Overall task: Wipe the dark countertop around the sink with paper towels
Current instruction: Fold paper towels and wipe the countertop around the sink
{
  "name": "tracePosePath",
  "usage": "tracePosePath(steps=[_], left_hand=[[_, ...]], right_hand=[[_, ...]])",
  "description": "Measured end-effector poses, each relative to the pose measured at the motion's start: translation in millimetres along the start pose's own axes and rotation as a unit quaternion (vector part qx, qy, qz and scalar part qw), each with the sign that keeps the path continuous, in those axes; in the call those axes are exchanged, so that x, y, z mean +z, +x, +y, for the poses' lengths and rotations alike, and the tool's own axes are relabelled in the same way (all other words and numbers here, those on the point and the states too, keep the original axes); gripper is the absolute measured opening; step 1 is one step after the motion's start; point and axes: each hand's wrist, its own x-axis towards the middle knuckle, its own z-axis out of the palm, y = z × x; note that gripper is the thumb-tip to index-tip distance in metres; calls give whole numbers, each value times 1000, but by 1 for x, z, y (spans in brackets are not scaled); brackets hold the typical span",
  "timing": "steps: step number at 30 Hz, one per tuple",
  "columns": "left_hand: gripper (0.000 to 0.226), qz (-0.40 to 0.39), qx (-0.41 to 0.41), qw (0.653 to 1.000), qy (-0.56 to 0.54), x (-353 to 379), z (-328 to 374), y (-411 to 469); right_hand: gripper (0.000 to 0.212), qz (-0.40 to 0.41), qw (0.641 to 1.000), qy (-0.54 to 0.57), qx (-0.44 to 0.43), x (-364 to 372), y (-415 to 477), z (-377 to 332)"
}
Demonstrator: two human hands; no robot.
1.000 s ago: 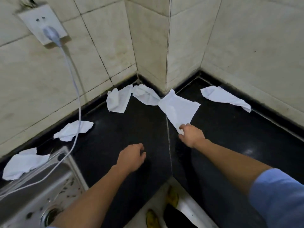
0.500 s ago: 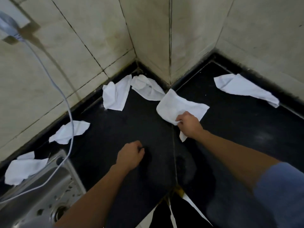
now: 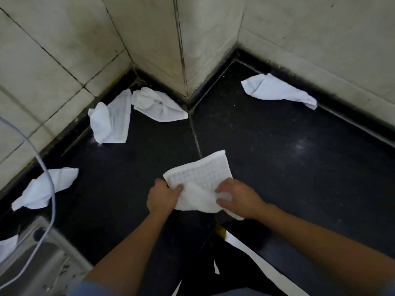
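A white embossed paper towel (image 3: 201,178) is held over the near middle of the dark countertop (image 3: 277,167), close to its front edge. My left hand (image 3: 162,196) pinches its left edge. My right hand (image 3: 239,197) grips its lower right part, where the paper bunches up. Several other crumpled towels lie on the counter: two in the back corner (image 3: 112,120) (image 3: 158,105), one by the right wall (image 3: 277,90), one at the left (image 3: 46,189). The steel sink (image 3: 36,259) sits at the lower left.
Tiled walls close the counter at the back, with a jutting wall corner (image 3: 183,60) in the middle. A pale cable (image 3: 50,189) hangs down across the left towel into the sink. Another towel piece (image 3: 7,246) lies at the sink's left rim. The floor shows below the counter edge.
My right hand has pulled the towel from the back corner toward the front edge. My left hand has left the counter and taken hold of the towel's left side.
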Motion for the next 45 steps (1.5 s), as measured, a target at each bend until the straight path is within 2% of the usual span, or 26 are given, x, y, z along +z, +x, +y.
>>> tracePosePath(steps=[2,3,5,7,11,15,18,21,22,24,27,30,35,36,38,40,42,45], left_hand=[[36,-36,-10,999,-21,6,-3,0],[31,-55,-10,998,-38,8,-4,-1],[28,-69,21,994,-75,11,-4,-5],[28,-55,76,987,-129,9,2,-12],[21,-15,150,961,-231,-6,9,-16],[16,21,198,963,-181,-22,15,-6],[19,-6,164,977,-136,-26,29,15],[32,-70,44,979,-185,-23,40,36],[41,-87,20,974,-207,-22,40,38],[60,-103,23,971,-213,-22,32,32],[76,-109,61,973,-192,-21,6,8],[70,-94,78,980,-156,-11,-20,-14],[55,-115,25,984,-133,3,-41,-29],[54,-95,49,991,-86,3,-44,-33],[49,-32,153,987,29,2,-48,-42],[44,-6,289,952,97,5,-48,-49],[44,-22,381,912,151,13,-45,-53],[48,-37,416,877,238,28,-41,-52]], right_hand=[[38,123,990,9,62,-17,20,2],[43,158,983,7,96,-22,30,2],[53,155,974,-2,166,-25,48,-1],[51,126,971,-13,202,-23,61,-5],[16,129,975,52,174,-14,57,-12],[8,197,963,84,160,-27,50,-13],[10,237,951,79,182,-42,70,-3],[18,226,953,57,196,-48,89,1],[25,215,957,32,191,-47,90,2],[39,200,967,-32,154,-43,79,-1],[38,179,979,-85,38,-20,41,-3],[34,101,983,-144,-56,15,4,4],[25,79,969,-225,-70,27,-6,15],[23,77,966,-235,-75,26,-7,15],[18,72,965,-236,-87,25,-11,14],[8,86,971,-204,-92,20,-16,11],[16,100,980,-155,-73,14,-19,4],[11,96,986,-122,-62,8,-24,2]])
